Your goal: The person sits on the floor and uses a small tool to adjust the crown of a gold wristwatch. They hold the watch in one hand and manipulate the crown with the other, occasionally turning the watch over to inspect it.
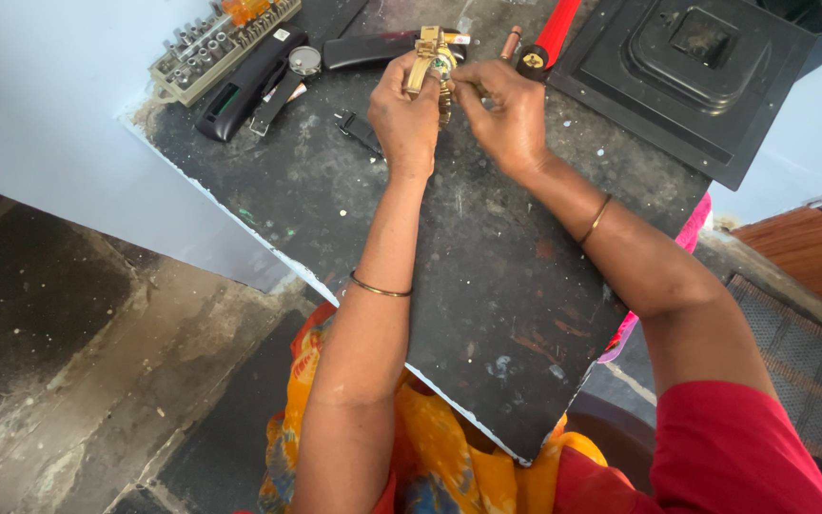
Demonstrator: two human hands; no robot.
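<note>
Forearms: both reach from the near edge across the dark work board [487,286], a thin bangle on each.
Step in hand: judged a fitting or adjusting of the wristwatch's band, mid-way; the next move likely calls for a steady pinch and fine fingertip work.
Wristwatch [432,59]: gold metal, greenish dial, linked band hanging down; held above the board's far edge, between both hands.
Left hand [406,114]: fingers closed around the watch case.
Right hand [506,119]: fingertips pinched narrow on the band.
Around: black strap piece [359,128] just left; bit set tray [211,48] at the far-left corner; black square clock back [692,76] at the far right.
</note>
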